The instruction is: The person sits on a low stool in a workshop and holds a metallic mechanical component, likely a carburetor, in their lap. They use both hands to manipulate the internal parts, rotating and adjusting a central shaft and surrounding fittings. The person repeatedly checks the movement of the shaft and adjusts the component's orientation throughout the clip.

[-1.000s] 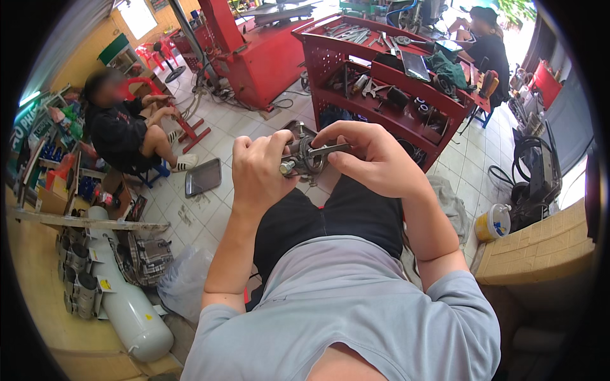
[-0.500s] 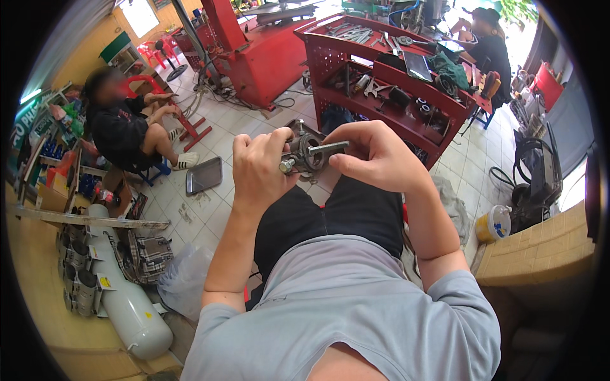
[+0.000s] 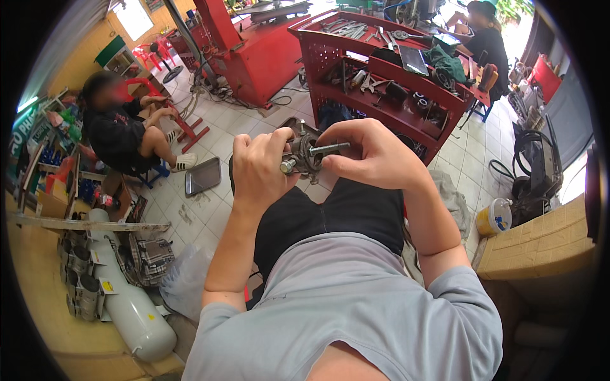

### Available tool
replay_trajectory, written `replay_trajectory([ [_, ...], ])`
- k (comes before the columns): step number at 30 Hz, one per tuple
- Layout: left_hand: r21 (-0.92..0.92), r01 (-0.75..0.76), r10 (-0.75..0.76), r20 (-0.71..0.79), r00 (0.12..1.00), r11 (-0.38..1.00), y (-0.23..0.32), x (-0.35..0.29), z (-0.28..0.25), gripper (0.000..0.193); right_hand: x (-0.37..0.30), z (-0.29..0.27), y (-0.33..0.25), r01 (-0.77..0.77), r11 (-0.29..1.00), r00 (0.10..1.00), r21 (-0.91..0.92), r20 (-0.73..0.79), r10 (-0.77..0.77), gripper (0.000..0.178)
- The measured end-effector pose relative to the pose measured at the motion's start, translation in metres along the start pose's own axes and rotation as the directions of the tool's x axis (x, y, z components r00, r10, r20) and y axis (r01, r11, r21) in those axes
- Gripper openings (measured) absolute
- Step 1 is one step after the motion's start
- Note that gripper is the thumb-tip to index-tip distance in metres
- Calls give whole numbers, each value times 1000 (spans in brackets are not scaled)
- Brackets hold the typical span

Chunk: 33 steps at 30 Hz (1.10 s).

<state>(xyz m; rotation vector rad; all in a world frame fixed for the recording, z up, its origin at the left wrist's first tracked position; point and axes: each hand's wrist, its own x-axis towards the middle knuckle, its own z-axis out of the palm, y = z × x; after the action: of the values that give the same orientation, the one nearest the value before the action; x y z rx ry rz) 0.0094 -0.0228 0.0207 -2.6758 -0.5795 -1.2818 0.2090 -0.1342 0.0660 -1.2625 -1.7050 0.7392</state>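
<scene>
In front of my lap I hold a dark metal part (image 3: 306,152), roundish with bolts sticking out of it; its exact kind is unclear. My left hand (image 3: 262,166) is closed around its left side, next to a hex bolt head (image 3: 288,166). From the part's middle a long threaded bolt (image 3: 332,148) points right, toward my right palm. My right hand (image 3: 375,155) curls over the right side, fingertips behind the part and thumb close to its lower right edge. The right fingertips are hidden.
Ahead stands a red tool cart (image 3: 381,82) with wrenches and a tablet (image 3: 413,60). A seated person (image 3: 127,124) is at left, another (image 3: 486,47) at far right. A grey tray (image 3: 203,176) lies on the tiles. Also around me are a white tank (image 3: 130,305) and a bucket (image 3: 494,217).
My right hand has moved slightly left, and its thumb is closer to the part. The part has turned a little in my hands. My left hand keeps its grip.
</scene>
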Motion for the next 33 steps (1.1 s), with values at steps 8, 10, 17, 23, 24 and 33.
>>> replay_trajectory([
  [8,4,-10,10,3,1000,1000,2,2,0,48,1,-7,-1,42,998,999,41,-25,-41,29],
  [10,-2,-7,7,-7,1000,1000,0,1,0,48,0,-5,0,28,999,999,-41,38,-26,37],
  [17,21,-12,12,10,1000,1000,0,0,-1,48,-1,-12,-16,16,1000,1000,4,6,-16,33],
  [23,-6,-21,21,5,1000,1000,0,0,0,47,1,-6,-4,129,987,991,-91,26,-128,36],
  [24,-5,-20,20,5,1000,1000,1,0,1,47,1,-7,-7,146,988,989,-41,38,-145,35],
  [33,11,-28,28,-17,999,1000,1,2,2,47,1,-7,-7,264,937,963,-230,19,-267,34],
])
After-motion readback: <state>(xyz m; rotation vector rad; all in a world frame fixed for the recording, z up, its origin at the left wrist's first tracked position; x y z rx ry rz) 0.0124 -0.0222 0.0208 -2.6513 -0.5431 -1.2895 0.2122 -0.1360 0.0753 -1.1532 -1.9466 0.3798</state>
